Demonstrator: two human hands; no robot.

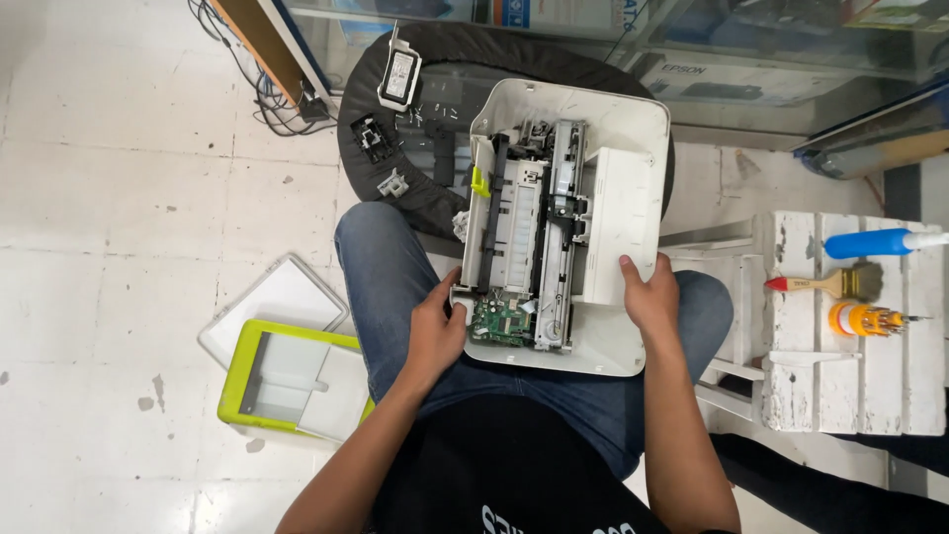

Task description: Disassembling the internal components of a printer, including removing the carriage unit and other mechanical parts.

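1. Left of the opened printer [603, 208], on the tiled floor, the lime-edged scanner cover [289, 381] lies against a white panel [280, 297]. They sit close to the person's knee, so a shifted leg could likely knock or crack them.
2. The left hand [435, 331] presses against the printer's near-left corner, thumb right next to the bare green circuit board [499, 321]. Its fingers curl under the edge, gripping the shell. A slip there could put skin on the board and risk a static or contact fault.
3. The printer rests on the person's lap in blue jeans, its far end over a black round cushion [415, 69]. Balanced on thighs alone, it could tip forward if either hold loosens.
4. Small black and white parts [381, 138] lie on the cushion just beyond the printer's far-left corner; a nudge may scatter them.
5. The right hand [650, 297] clasps the printer's near-right side, fingers flat on the white casing.
6. Right of the printer, a brush [830, 284] and screwdriver set [865, 318] sit on a white crate [850, 386], where an elbow could reach them.
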